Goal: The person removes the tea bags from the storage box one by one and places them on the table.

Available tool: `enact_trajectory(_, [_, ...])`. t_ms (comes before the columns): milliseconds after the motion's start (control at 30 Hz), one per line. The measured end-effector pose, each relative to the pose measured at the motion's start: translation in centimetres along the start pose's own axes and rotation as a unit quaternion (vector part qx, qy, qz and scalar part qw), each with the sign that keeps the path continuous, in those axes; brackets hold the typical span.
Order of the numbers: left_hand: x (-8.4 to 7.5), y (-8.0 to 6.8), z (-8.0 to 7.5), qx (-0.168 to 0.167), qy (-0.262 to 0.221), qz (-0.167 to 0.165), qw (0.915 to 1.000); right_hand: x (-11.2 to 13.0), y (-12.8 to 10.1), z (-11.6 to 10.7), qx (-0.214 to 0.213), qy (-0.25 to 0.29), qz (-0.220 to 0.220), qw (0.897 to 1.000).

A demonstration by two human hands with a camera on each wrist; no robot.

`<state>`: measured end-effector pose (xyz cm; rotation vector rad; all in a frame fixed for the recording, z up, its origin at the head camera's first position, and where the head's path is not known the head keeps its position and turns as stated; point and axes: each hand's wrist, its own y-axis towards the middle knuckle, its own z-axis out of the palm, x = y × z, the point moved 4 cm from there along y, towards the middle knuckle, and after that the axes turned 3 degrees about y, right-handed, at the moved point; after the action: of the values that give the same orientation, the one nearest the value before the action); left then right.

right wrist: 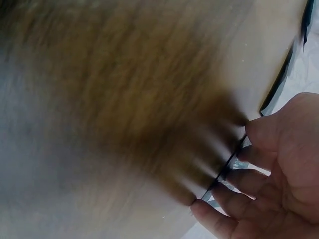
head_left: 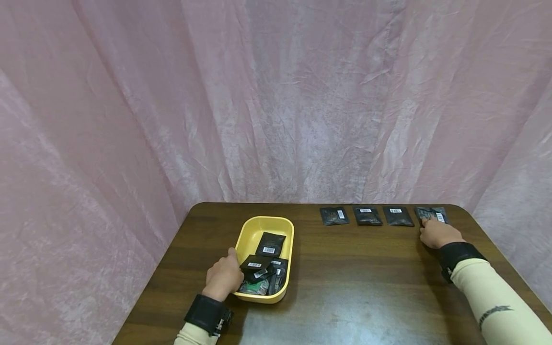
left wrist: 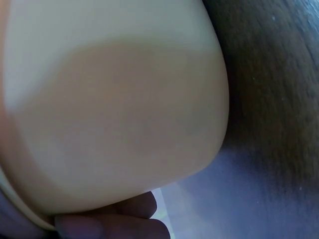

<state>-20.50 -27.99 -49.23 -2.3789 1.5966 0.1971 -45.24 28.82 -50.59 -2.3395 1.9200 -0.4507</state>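
Observation:
A yellow plastic basket point(head_left: 291, 239) stands left of the table's middle, holding several small black packets point(head_left: 270, 244) with white barcode labels. My left hand point(head_left: 224, 275) grips its left rim; in the left wrist view the basket's wall point(left wrist: 124, 109) fills most of the picture, with fingers point(left wrist: 134, 226) at the rim. At the table's far right, my right hand point(head_left: 440, 234) touches a black packet point(head_left: 440, 216) that lies flat. In the right wrist view the right hand's fingers point(right wrist: 244, 181) are spread and nearly straight, fingertips along the packet's edge.
Left of that packet, several more black packets point(head_left: 367, 216) lie flat in a row along the back edge of the brown wooden table point(head_left: 345, 268). A pink curtain point(head_left: 276, 105) hangs behind the table.

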Motion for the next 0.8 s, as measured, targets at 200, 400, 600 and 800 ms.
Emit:
enact_trajectory(200, [-0.2,-0.2,-0.1,0.001,-0.005,0.001,1.0000,0.4,-0.3,-0.9,-0.018,0.019,-0.010,1.000])
enact_trajectory(400, [0.0,0.0,0.1,0.003,-0.005,-0.003,1.0000,4.9,-1.4,-3.0,-0.142,0.029,-0.072,0.987])
enact_trajectory(600, [0.1,0.0,-0.1,0.005,-0.009,0.001,0.9999,13.8,-2.7,-4.8,-0.254,0.036,-0.167,0.952])
enact_trajectory(800, [0.3,0.3,0.1,0.006,-0.007,0.000,1.0000,22.5,-4.1,-5.1,-0.276,0.036,-0.252,0.927])
